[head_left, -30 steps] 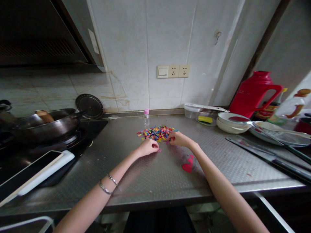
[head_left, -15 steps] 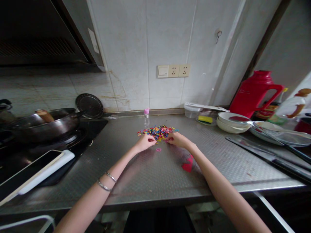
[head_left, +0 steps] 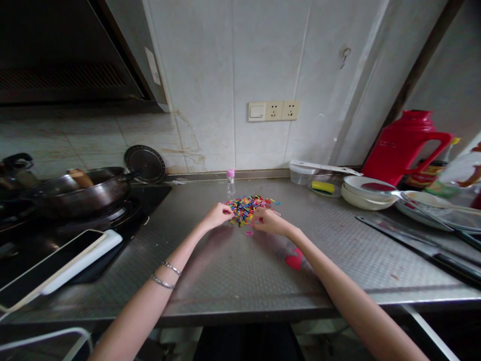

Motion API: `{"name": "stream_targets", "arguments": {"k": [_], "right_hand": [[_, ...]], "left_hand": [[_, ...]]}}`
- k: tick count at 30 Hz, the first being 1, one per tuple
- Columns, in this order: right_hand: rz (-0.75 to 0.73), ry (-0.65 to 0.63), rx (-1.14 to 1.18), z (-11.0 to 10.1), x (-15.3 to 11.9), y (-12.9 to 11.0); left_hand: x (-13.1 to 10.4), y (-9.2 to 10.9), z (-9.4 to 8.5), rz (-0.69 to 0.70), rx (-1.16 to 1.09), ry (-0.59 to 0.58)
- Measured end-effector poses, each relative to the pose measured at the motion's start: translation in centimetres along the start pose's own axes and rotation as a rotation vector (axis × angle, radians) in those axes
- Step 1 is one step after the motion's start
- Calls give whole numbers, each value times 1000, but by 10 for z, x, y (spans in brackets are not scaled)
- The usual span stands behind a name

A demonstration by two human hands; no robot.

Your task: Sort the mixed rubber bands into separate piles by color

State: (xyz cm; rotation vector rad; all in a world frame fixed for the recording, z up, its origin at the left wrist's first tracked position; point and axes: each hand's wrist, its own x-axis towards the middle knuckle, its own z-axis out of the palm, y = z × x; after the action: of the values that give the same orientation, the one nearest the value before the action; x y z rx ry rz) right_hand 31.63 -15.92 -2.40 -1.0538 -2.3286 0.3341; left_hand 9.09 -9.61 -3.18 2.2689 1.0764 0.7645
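A pile of small multicoloured rubber bands (head_left: 244,206) lies on the steel counter. At its left edge is my left hand (head_left: 218,215), fingers pinched; whatever is between them is too small to make out. My right hand (head_left: 273,221) is closed at the pile's front right, a small pink band seeming to show at its fingertips. Just below those fingertips, a little group of pink rubber bands (head_left: 249,233) rests apart from the pile. Behind the pile stands a small clear bottle with a pink cap (head_left: 230,175). A red heart-shaped piece (head_left: 294,259) lies near my right forearm.
On the left are a stove with a pan (head_left: 86,193) and a phone (head_left: 52,265) on a white object. To the right sit a yellow sponge (head_left: 322,187), stacked bowls (head_left: 368,193), a knife (head_left: 406,238) and a red thermos (head_left: 402,148). The counter's front edge (head_left: 240,317) runs below my arms.
My left hand has drawn back leftward from the pile's front to its left edge. My right hand has come slightly nearer, over the separate pink bands. The view has shifted a little.
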Motion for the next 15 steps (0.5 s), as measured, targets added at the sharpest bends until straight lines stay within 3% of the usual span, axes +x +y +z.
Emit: {"name": "stream_targets", "arguments": {"k": [6,15], "right_hand": [[-24,-152,33,2,0,-14],[28,-54,29,-9,0,-8]], "left_hand": [[-3,0,-9,-50,17,-128],[-3,-8,-3,-24,88,-163]]}}
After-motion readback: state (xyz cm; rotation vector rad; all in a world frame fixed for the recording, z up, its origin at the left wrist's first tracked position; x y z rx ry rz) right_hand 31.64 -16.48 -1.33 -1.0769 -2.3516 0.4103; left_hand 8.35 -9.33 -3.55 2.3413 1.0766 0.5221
